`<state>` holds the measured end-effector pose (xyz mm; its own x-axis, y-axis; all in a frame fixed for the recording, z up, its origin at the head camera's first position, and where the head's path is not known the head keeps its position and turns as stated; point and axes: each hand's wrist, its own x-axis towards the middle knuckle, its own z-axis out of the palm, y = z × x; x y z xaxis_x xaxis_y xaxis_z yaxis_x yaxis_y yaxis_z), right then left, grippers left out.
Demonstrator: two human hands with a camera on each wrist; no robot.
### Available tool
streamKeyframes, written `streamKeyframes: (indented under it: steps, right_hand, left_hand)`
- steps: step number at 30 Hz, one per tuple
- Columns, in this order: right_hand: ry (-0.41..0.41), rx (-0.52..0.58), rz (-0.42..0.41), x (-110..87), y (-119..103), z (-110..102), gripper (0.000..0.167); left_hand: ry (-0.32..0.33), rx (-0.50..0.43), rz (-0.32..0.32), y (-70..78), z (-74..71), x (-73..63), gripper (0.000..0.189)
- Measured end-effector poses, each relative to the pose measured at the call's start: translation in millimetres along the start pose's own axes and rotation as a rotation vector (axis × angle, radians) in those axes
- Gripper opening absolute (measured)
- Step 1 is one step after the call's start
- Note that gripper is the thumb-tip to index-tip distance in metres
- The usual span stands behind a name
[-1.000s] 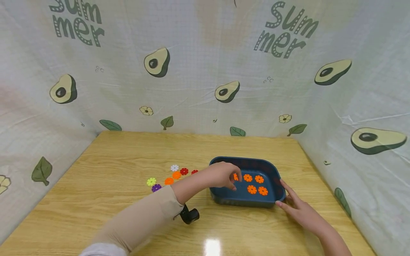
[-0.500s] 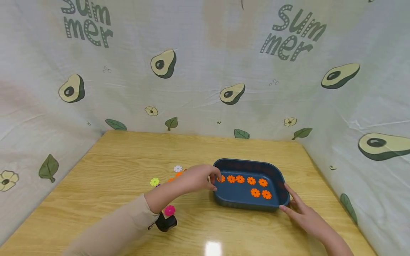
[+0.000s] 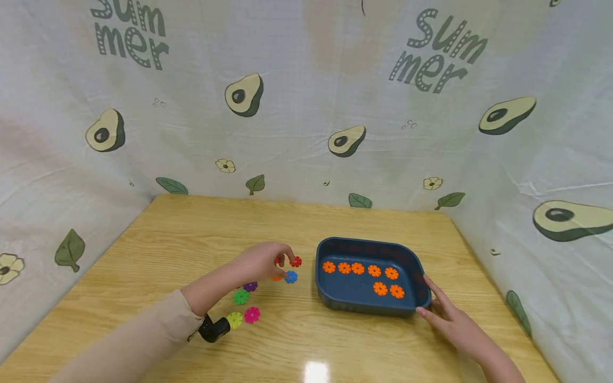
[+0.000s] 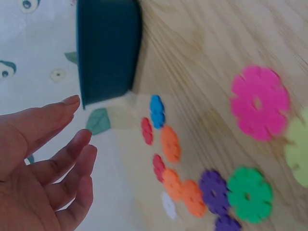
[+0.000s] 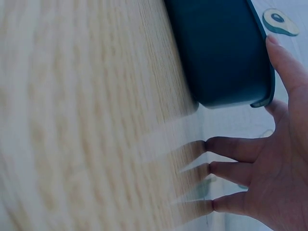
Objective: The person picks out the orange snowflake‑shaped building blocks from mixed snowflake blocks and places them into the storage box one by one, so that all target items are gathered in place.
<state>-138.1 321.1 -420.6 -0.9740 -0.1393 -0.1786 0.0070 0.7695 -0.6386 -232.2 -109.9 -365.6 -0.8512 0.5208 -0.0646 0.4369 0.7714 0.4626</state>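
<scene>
My left hand hovers over flower-shaped plastic discs on the table. Its fingers are loosely bent and nothing lies between them, as the left wrist view confirms. Nearest to it are a blue disc, a red disc and orange discs, partly covered by the hand in the head view. To the right stands a dark blue plastic tray with several orange discs lying flat inside. My right hand touches the tray's near right corner with thumb and index finger; the other fingers spread straight down to the table.
Nearer me lie a pink disc, a yellow-green disc, a green disc and a purple disc. A white disc shows in the left wrist view. A printed cloth encloses the wooden table.
My left hand has moved left out of the tray to the loose discs. An orange disc it was touching now lies at the tray's left end. The right hand stays at the corner.
</scene>
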Motion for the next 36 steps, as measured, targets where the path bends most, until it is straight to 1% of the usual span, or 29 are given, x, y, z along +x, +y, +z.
streamKeyframes:
  steps: [6, 9, 13, 17, 22, 25, 28, 32, 36]
  right_hand:
    - [-0.003, 0.012, 0.003, 1.4, 0, 1, 0.08]
    - [-0.005, 0.015, 0.003, 1.2, -1, 1, 0.08]
    - [-0.007, 0.022, 0.005, 0.7, -1, 1, 0.08]
    - [-0.011, 0.025, 0.016, 0.9, -1, 2, 0.08]
    - [-0.013, 0.024, 0.025, 0.8, -2, 2, 0.08]
    - [-0.009, 0.02, 0.021, 0.3, -3, 2, 0.08]
    - [-0.004, 0.014, 0.017, -0.4, -3, 1, 0.08]
    - [-0.006, 0.017, 0.017, -0.6, -3, 0, 0.08]
    - [-0.013, 0.024, 0.02, -0.7, -3, 0, 0.08]
  left_hand:
    - [0.018, 0.019, -0.035, -27.2, 0.5, -6.1, 0.027]
    - [0.016, 0.042, -0.058, -38.9, 1.0, -7.8, 0.027]
    - [0.004, 0.082, -0.069, -50.0, 2.3, -8.2, 0.03]
    - [-0.012, 0.107, -0.069, -59.9, 3.7, -6.1, 0.029]
    - [-0.049, 0.091, -0.087, -73.6, 4.0, -2.8, 0.028]
    - [-0.076, 0.082, -0.072, -82.0, 4.0, -0.6, 0.026]
    - [-0.103, 0.07, -0.026, -89.7, 3.7, 1.5, 0.025]
    - [-0.142, 0.046, 0.007, -94.1, 1.0, 3.2, 0.024]
    - [-0.173, 0.032, 0.008, -95.2, -0.9, 4.4, 0.025]
